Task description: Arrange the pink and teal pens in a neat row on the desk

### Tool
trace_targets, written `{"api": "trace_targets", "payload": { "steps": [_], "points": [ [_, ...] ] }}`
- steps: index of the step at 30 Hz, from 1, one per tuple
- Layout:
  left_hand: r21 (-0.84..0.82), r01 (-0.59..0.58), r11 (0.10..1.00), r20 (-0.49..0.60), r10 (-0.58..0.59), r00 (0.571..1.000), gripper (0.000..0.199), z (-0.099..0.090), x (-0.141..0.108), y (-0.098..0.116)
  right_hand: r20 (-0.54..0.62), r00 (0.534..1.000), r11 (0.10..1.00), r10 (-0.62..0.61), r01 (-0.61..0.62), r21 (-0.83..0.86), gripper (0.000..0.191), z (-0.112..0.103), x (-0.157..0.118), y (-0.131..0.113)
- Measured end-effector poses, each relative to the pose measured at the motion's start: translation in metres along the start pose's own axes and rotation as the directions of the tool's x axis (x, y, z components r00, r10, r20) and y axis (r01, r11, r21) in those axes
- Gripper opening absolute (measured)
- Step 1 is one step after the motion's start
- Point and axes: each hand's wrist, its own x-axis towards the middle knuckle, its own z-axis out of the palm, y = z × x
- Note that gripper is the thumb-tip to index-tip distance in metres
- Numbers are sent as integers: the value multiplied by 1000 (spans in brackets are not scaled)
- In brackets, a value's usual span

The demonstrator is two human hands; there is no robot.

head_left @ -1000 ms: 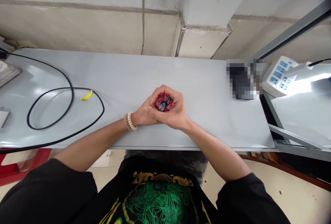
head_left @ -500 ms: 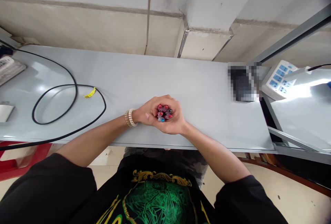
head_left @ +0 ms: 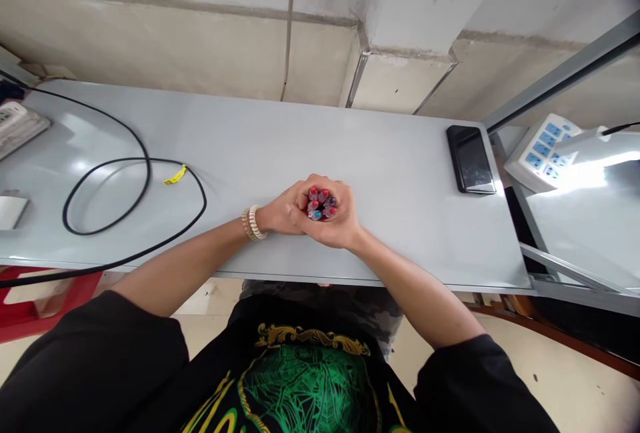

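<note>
A bundle of several pens (head_left: 315, 205) stands upright between my two hands, seen end-on. Most of the pen ends are red, one is blue and one is dark. My right hand (head_left: 343, 223) curls round the bundle from the right. From the other side my left hand (head_left: 285, 211), with coiled bands on its wrist, closes against the pens and overlaps the right fingers. The lower parts of the pens are hidden by the hands. Both hands are over the grey table (head_left: 240, 146), close to its front edge.
A looped black cable (head_left: 145, 179) with a yellow tag (head_left: 176, 175) lies on the left. At the left edge are a white adapter (head_left: 11, 211) and a pale box (head_left: 20, 129). A black phone-like device (head_left: 471, 159) lies on the right, near a white power strip (head_left: 543, 153).
Both hands, with the pens between them, have shifted slightly away from my body and a touch to the right. Their grip looks the same.
</note>
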Motion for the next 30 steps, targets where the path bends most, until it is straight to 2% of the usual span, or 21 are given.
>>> {"api": "trace_targets", "payload": {
  "steps": [3,11,19,25,30],
  "points": [
    [13,9,1000,-11,-9,1000,25,1,-1,-2,-6,1000,1000,-7,7,3,24,0,0,1],
    [106,142,984,-4,-143,990,23,4,-1,5,-68,992,995,-104,104,-9,27,2,-5,-5],
    [67,148,987,46,-152,987,30,4,-3,5,-108,965,971,-239,234,-57,23,6,-11,0],
    [95,138,986,34,-142,989,27,5,-6,2,-99,956,961,-277,272,-57,26,7,-11,1],
    [98,161,982,57,-167,984,25,5,-8,-2,-103,961,966,-256,252,-53,32,8,-11,-2]
  ]
}}
